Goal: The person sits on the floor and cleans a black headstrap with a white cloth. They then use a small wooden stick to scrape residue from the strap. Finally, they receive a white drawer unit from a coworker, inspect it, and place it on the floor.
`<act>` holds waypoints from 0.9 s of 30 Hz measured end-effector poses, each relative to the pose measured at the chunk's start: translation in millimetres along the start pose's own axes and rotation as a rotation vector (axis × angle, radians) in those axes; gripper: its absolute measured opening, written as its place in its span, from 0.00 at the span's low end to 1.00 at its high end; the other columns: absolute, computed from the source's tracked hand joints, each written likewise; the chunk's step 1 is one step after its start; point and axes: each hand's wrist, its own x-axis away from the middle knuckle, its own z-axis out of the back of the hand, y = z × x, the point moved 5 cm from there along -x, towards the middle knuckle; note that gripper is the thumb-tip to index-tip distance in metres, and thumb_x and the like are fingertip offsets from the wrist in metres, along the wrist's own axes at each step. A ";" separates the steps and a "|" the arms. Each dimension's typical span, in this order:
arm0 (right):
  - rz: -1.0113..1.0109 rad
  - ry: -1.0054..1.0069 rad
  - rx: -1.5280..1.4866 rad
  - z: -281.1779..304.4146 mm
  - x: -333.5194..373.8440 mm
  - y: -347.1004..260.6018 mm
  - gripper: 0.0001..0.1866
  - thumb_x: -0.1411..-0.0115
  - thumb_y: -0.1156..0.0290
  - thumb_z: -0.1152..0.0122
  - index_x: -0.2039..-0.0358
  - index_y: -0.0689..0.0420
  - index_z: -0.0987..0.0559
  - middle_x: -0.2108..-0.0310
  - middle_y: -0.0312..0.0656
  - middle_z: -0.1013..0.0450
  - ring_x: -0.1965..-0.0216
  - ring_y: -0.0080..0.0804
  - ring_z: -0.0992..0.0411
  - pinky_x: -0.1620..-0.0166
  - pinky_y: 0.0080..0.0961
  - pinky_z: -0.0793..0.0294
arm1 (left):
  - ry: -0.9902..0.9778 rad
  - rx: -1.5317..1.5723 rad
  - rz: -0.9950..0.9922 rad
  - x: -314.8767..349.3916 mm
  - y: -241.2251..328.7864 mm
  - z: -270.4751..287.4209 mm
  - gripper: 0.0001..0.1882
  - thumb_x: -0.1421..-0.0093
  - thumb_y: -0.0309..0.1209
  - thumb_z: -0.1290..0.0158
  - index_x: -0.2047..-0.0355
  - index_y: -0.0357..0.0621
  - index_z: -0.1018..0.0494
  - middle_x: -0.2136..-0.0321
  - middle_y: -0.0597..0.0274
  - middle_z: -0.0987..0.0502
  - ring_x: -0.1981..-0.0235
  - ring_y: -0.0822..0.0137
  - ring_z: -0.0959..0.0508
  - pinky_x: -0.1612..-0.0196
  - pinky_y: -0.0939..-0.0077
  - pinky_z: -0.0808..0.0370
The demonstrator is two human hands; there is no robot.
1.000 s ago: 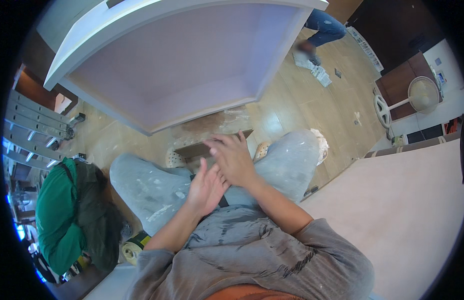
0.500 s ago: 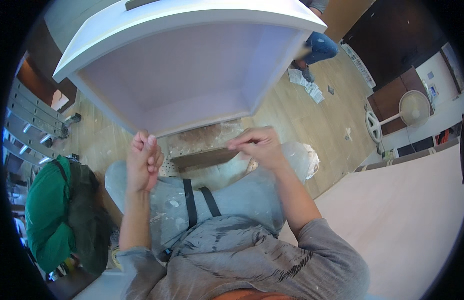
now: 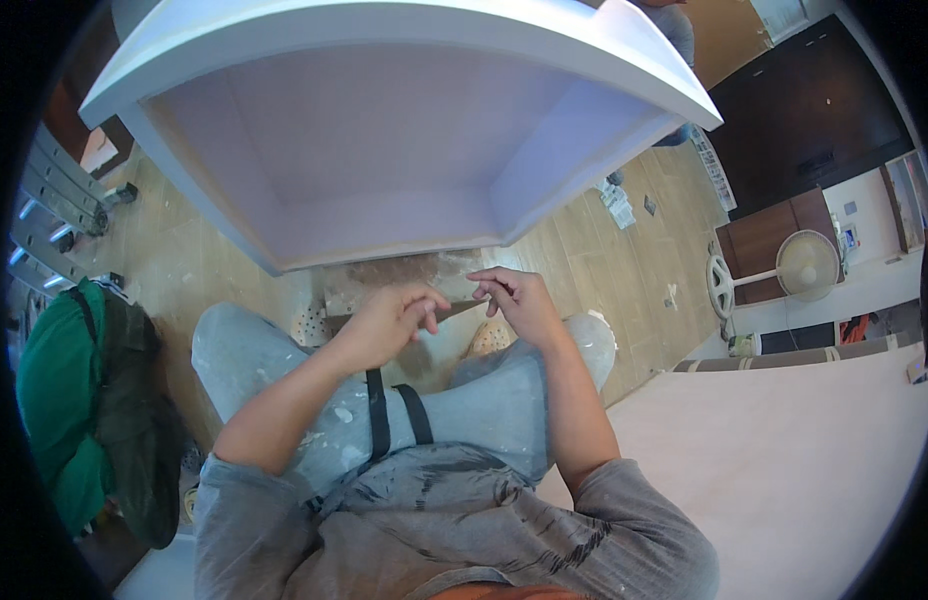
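Note:
My left hand (image 3: 392, 322) is above my knees, its fingers bent together with the thumb against them; whatever may be between them is hidden. My right hand (image 3: 519, 303) is just to its right, with the forefinger stretched leftward, the other fingers loosely bent, and no object visible in it. The two hands face each other with a small gap. Beyond them stands a white box-shaped cabinet (image 3: 364, 150), its hollow side facing me. Below its near edge is a dusty, stained low block or step (image 3: 384, 275). Neither hand touches the cabinet.
A ladder (image 3: 59, 190) lies at the left, with green cloth (image 3: 59, 400) and dark cloth beside it. A white fan (image 3: 806, 265) stands at the right, near a pale panel (image 3: 744, 450). Papers (image 3: 616, 205) lie on the wooden floor. Another person (image 3: 669, 30) is partly visible behind the cabinet.
My left hand has swung right, from an upright fist to beside my right hand. My right hand's fingers have loosened. The cabinet appears larger and higher in view as the view has shifted.

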 end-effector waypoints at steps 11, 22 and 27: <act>-0.237 0.153 0.686 21.1 -20.6 19.5 0.30 0.42 0.66 0.28 0.39 0.54 0.22 0.68 0.48 0.18 0.66 0.44 0.19 0.58 0.40 0.19 | -0.254 -0.570 -0.225 8.8 18.0 -13.1 0.17 0.40 0.37 0.35 0.76 0.41 0.28 0.78 0.51 0.23 0.72 0.47 0.21 0.66 0.54 0.27; -0.383 -0.061 0.887 0.8 -40.3 48.2 0.46 0.36 0.65 0.37 0.22 0.44 0.49 0.61 0.50 0.17 0.56 0.52 0.19 0.51 0.45 0.21 | -0.296 -0.563 -0.296 18.7 17.3 -16.1 0.16 0.39 0.37 0.36 0.74 0.40 0.27 0.75 0.50 0.22 0.68 0.44 0.19 0.63 0.51 0.26; -0.392 -0.044 0.906 0.5 -44.6 54.2 0.46 0.38 0.67 0.39 0.22 0.43 0.49 0.63 0.50 0.17 0.58 0.51 0.18 0.53 0.45 0.21 | -0.278 -0.549 -0.326 21.9 20.6 -11.6 0.15 0.40 0.37 0.36 0.74 0.39 0.26 0.75 0.49 0.22 0.67 0.44 0.19 0.63 0.49 0.27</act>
